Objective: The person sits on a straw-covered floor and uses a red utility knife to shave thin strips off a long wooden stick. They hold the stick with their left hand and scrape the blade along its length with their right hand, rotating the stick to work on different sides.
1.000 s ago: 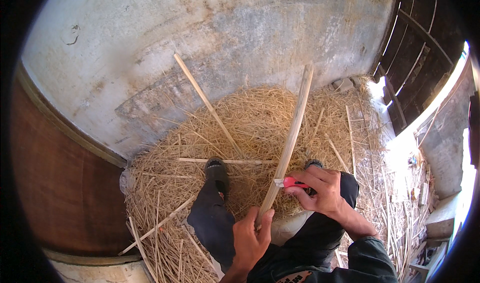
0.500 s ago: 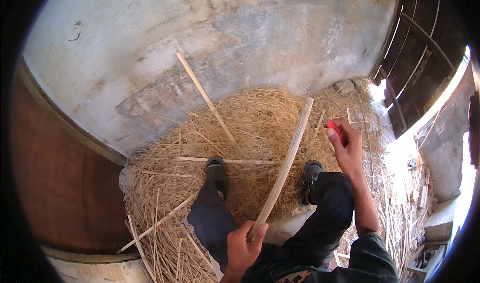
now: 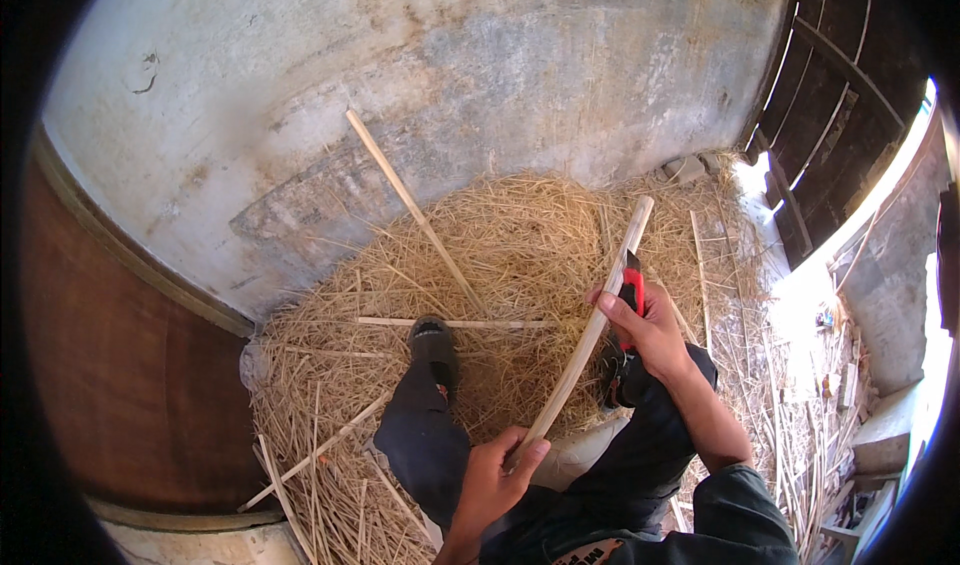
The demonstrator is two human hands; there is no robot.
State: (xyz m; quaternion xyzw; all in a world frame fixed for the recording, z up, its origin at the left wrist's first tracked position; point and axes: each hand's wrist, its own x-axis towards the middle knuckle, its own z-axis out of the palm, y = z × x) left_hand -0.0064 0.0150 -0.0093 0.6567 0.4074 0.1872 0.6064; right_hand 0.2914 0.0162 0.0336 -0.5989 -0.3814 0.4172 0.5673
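Observation:
A long pale wooden strip (image 3: 572,377) slants up and away from my lap. My left hand (image 3: 496,477) is closed round its near end. My right hand (image 3: 656,333) grips a red utility knife (image 3: 633,287) with a dark blade, whose tip lies beside the strip's upper part. The right thumb presses on the strip, and some fingers of that hand are behind it. Whether the blade touches the wood, I cannot tell.
Shavings and thin splints (image 3: 520,230) heap up around my feet. One wooden strip (image 3: 410,200) leans on the stained wall (image 3: 560,75); another strip (image 3: 455,322) lies flat on the heap. A brown panel (image 3: 130,365) stands at left, dark slatted boards (image 3: 830,85) at upper right.
My right hand has moved left and down with the knife, and now meets the strip. The strip's far end has shifted slightly right. My left hand keeps its hold.

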